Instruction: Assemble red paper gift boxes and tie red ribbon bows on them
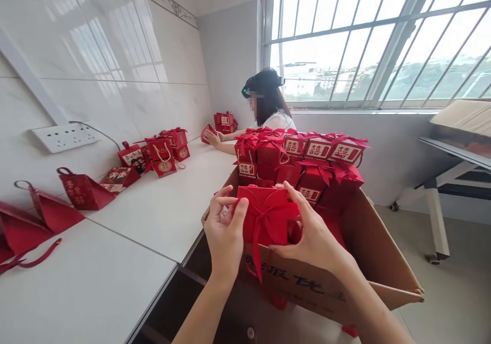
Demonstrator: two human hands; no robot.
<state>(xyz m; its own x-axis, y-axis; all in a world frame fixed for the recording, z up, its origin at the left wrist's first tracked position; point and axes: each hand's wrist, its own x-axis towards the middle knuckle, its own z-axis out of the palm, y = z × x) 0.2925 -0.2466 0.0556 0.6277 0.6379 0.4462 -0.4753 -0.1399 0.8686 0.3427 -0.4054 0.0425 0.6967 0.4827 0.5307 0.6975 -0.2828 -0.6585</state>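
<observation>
A red gift box (251,226) with a ribbon bow on its face is held up between my two hands, over the near side of a cardboard carton (378,241). My left hand (226,231) pinches the bow's ribbon at the box's left edge between thumb and index finger. On the other side, my right hand (310,231) grips the box by its right edge, fingers at the top corner and thumb at the bottom. One ribbon tail hangs below the box. Behind it, several red gift boxes (320,149) with bows are stacked in the carton.
Along the tiled wall, a white counter (153,221) carries several red boxes and bags (163,157) and a loose ribbon (38,257). A co-worker (268,101) handles a red item at its far end. On the right stands a wheeled frame (437,195).
</observation>
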